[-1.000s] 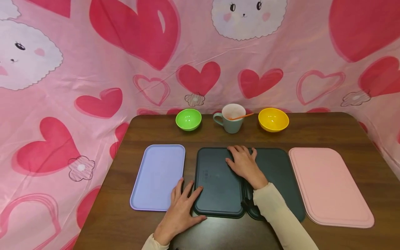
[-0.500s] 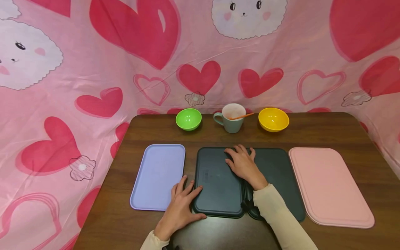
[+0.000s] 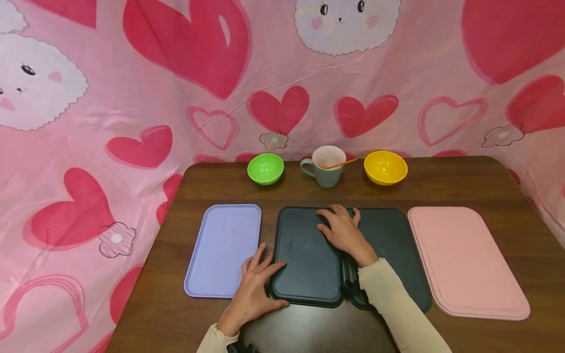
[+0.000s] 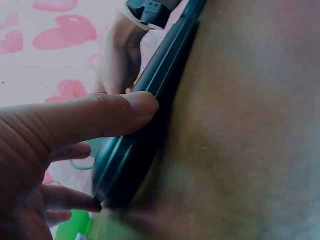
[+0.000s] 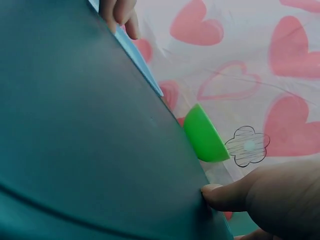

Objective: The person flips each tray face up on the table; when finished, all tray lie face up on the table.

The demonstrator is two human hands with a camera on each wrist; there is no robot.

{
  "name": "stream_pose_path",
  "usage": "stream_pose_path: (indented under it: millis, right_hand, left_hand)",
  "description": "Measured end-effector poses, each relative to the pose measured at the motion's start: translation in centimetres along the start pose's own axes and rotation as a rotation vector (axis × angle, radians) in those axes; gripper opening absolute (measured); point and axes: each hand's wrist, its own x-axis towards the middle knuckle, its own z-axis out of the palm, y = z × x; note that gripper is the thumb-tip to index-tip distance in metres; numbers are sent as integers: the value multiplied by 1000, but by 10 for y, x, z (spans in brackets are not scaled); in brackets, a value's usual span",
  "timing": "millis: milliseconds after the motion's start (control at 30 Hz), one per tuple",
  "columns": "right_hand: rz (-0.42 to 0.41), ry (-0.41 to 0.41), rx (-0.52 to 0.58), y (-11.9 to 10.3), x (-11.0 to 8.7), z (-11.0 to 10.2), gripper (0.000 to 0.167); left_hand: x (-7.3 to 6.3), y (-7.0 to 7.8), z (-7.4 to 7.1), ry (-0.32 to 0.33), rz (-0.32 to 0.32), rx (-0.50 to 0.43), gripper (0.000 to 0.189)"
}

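From where I stand, the left hand (image 3: 253, 291) and the right hand (image 3: 345, 233) are both on the same dark tray (image 3: 306, 264), which lies flat near the middle of the brown bench (image 3: 318, 328). The left hand is spread loosely round its near left corner, the forefinger on the left side and the thumb against the near rim; nothing is wrapped up in that grip. The right hand is at the far right part of the tray, its fingers apart and gently bent toward the far edge, the thumb lying on the dark surface; I cannot tell whether any fingertip hooks underneath. A second dark tray (image 3: 397, 240) sits right up against the first on its right, and the right sleeve (image 3: 399, 299), cream coloured, crosses over it. Beyond that, along its right side, is a pink tray (image 3: 468, 260), while a lavender tray (image 3: 222, 250) lies on the left, with part of the left hand covering my view of its near corner. Behind the trays stand a green bowl (image 3: 266, 169), a grey-green mug (image 3: 326, 174) with an orange stick (image 3: 342, 163) leaning over its rim, and a yellow bowl (image 3: 386, 167). Pink cloth (image 3: 150, 73) with red hearts hangs behind everything.
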Motion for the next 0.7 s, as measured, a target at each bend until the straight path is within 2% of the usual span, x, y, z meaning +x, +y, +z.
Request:
stream_pose_path:
  millis: [200,367,467,633,700]
  right_hand:
    - [5,17,65,1,1,-2,37]
    - [30,-21,97,2,2,-4,40]
    - [46,-49,116,2,2,-6,41]
    - [57,-72,148,3,3,-7,43]
    - [52,-69,165,3,2,-6,43]
  left_hand:
    - [2,2,-8,39,-30,-131,82]
    - [2,5,-16,49,-48,-222,86]
    - [4,7,-20,51,-56,-248,89]
    - [5,12,-23,33,-129,-249,86]
    - [4,14,-24,30,-137,-245,83]
